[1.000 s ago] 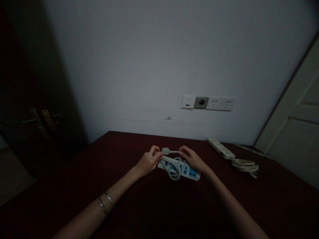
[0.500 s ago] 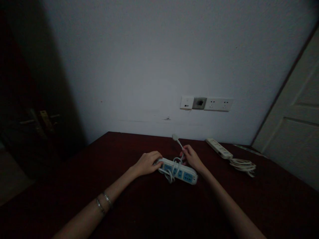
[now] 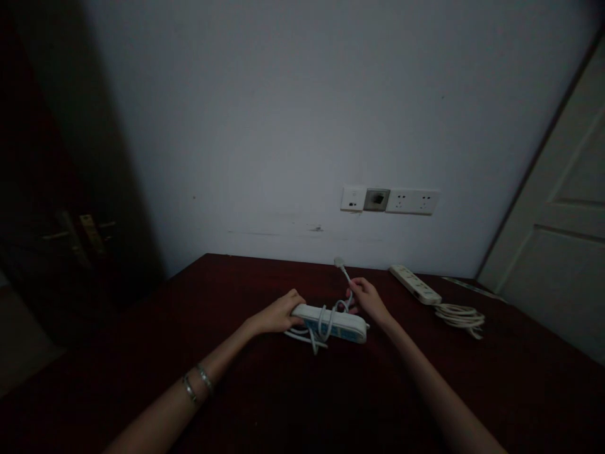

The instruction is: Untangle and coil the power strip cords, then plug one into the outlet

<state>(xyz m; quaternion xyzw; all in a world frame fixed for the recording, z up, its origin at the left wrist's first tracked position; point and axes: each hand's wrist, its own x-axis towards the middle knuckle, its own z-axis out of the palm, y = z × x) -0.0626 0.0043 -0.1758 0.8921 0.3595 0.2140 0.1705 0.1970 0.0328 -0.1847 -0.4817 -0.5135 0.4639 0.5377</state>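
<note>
The left end of a white extension power strip with blue sockets (image 3: 352, 320) is gripped by the left hand (image 3: 278, 314). The strip is tipped so that its socket face is turned to the near side; whether the dark red table (image 3: 265, 397) is touched by it cannot be told. Its white cord (image 3: 319, 328) is looped around the middle, and is pinched just below the plug (image 3: 338, 261) by the right hand (image 3: 371, 304), the plug being pointed upward to the far side. At the far right, a second power strip (image 3: 412, 282) is laid beside its coiled cord (image 3: 459, 315).
</note>
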